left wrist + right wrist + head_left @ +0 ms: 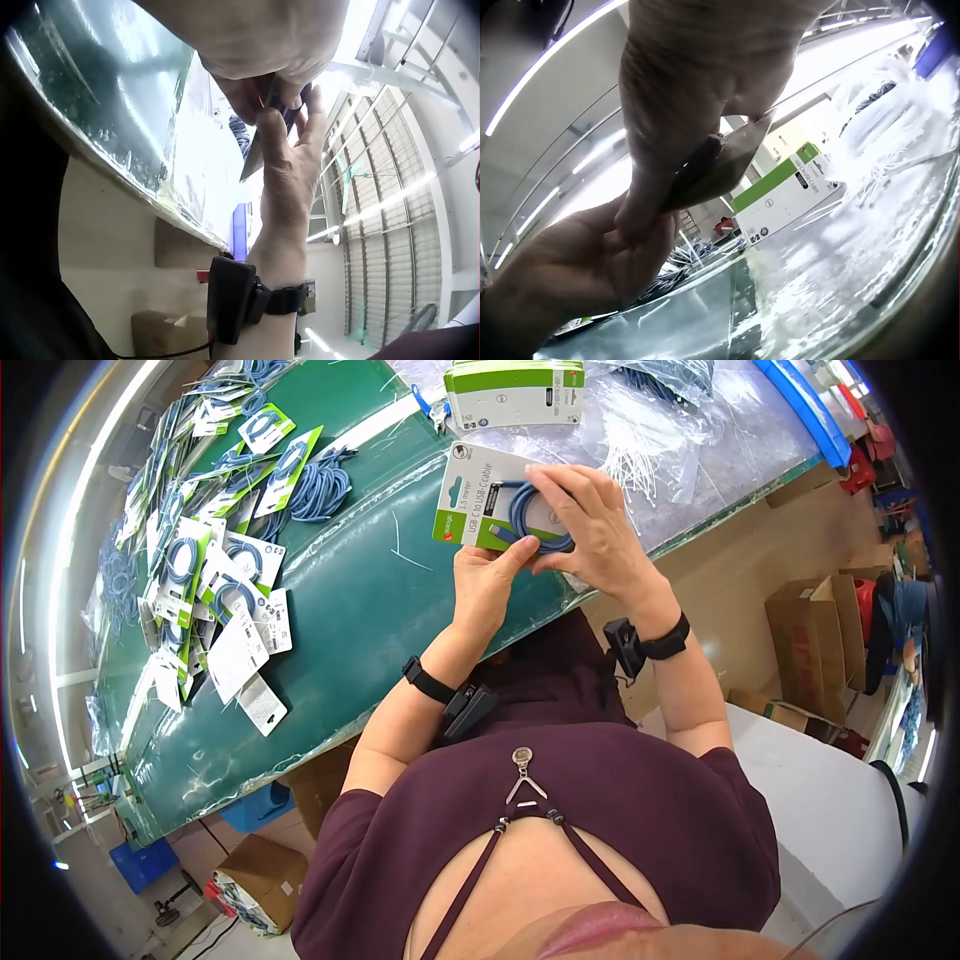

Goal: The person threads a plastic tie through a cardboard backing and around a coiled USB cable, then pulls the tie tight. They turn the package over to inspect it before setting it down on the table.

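Note:
A white and green cable card (pixel 460 495) is held above the near edge of the table, with a coiled blue USB-C cable (pixel 518 510) lying against its printed face. My left hand (pixel 482 588) pinches the card's lower edge, thumb on the front by the coil. From the right, my right hand (pixel 600 538) grips the coil and the card's far end, its fingers over the top and its thumb below. Both wrist views look from underneath, where the hands hide most of the card. The right hand (pixel 289 169) and left hand (pixel 592 262) meet at it.
Many carded blue cables (pixel 180 560) are heaped at the left of the green table (pixel 350 610). At the back stands a stack of cards (pixel 510 410) beside a blue-handled tool (pixel 430 408). White ties (pixel 635 465) and plastic bags lie back right; a cardboard box (pixel 805 645) is on the floor.

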A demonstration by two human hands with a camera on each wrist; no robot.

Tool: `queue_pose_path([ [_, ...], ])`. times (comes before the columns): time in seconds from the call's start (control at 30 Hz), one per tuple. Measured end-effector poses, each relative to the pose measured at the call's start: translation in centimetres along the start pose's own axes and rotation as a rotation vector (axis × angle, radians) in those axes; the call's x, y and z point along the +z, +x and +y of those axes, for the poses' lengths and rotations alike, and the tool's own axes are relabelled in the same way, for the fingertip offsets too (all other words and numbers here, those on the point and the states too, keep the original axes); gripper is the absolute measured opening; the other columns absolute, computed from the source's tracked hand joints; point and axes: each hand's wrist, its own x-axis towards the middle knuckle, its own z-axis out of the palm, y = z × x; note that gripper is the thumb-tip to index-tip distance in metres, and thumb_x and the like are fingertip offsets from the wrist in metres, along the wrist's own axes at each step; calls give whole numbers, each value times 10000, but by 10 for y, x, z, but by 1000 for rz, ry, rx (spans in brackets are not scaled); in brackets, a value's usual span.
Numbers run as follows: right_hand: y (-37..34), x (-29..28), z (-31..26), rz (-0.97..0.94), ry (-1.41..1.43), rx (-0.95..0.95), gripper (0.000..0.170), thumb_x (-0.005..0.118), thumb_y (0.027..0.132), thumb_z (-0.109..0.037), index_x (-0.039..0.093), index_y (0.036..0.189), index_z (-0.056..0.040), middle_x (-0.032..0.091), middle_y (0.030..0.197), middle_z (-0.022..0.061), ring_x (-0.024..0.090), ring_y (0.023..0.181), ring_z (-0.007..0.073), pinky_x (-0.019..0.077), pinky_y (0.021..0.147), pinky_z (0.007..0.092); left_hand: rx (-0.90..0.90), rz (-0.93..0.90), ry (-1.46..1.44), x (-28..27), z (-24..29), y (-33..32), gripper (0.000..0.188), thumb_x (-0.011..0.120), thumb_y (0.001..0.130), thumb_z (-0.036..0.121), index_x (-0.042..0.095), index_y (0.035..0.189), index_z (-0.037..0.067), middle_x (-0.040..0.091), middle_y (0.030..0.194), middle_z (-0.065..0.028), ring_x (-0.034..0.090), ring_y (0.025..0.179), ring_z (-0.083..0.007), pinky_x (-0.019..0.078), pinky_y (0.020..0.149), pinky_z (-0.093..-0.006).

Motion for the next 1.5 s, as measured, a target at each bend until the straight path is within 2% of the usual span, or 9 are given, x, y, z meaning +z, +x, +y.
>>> queue_pose_path([
  [0.23, -5, 19, 1, 10, 125, 58, 726, 752, 647, -414, 529, 1275, -128, 481, 1269, 47, 399, 1211, 261, 329, 1017, 417, -44, 11, -52, -10, -3, -1, 178, 686, 838, 36, 637, 999, -21, 673, 934, -80, 641, 800, -135, 543, 728, -277],
  [0.37, -1, 3, 4, 34, -18, 45, 613, 676, 788, -440, 529, 1271, -93, 505, 1251, 83, 468, 1158, 256, 399, 983, 352, -38, -21, 20, -14, 4, 3, 174, 675, 838, 20, 632, 1000, -29, 670, 949, -85, 643, 827, -143, 552, 751, -297],
  [0.5, 0, 1, 26, 249, 452, 395, 556, 634, 865, -427, 529, 1254, -44, 541, 1226, 80, 528, 1098, 206, 448, 919, 317, -27, -77, 94, -20, 4, 3, 176, 662, 838, -3, 624, 1005, -37, 668, 961, -91, 644, 850, -151, 559, 769, -316],
  [0.6, 16, 5, 33, -214, 1033, 555, 515, 632, 890, -396, 555, 1207, 3, 604, 1142, 80, 574, 1017, 157, 470, 877, 299, -31, -122, 142, -17, 2, 1, 184, 655, 838, -16, 616, 1016, -42, 667, 964, -94, 644, 857, -156, 561, 773, -320],
  [0.73, 29, 15, 38, -462, 1092, 656, 473, 714, 833, -363, 611, 1143, -22, 668, 1007, 101, 625, 897, 165, 497, 806, 296, -28, -140, 195, -15, 1, 1, 209, 650, 837, -25, 604, 1040, -44, 666, 969, -95, 644, 860, -157, 559, 770, -315],
  [0.87, 29, 27, 44, -506, 1321, 708, 425, 732, 825, -290, 617, 1097, 16, 671, 973, 87, 621, 887, 136, 501, 797, 280, -12, -115, 233, -19, -1, -1, 238, 653, 833, -27, 593, 1063, -40, 663, 983, -89, 641, 865, -151, 553, 764, -305],
  [1.13, 27, 26, 33, -470, 1220, 696, 359, 756, 790, -166, 620, 1070, 12, 671, 988, 91, 624, 888, 137, 510, 789, 283, -3, -74, 172, -21, -20, -2, 267, 655, 834, -19, 587, 1092, -13, 658, 997, -62, 632, 868, -133, 535, 756, -274],
  [1.4, 23, 19, 38, -513, 1049, 518, 360, 696, 844, -178, 594, 1128, 17, 666, 1003, 95, 616, 918, 140, 503, 818, 283, -68, -85, 98, -18, -15, -9, 260, 642, 851, 7, 592, 1105, 29, 652, 1004, -35, 623, 872, -117, 520, 728, -257],
  [1.5, 17, 23, 43, -547, 1183, 594, 363, 678, 862, -196, 589, 1146, 12, 658, 1032, 99, 613, 915, 150, 502, 820, 299, -114, -80, 86, -21, -17, -13, 259, 643, 853, 17, 594, 1106, 39, 649, 1005, -31, 623, 868, -115, 516, 716, -252],
])
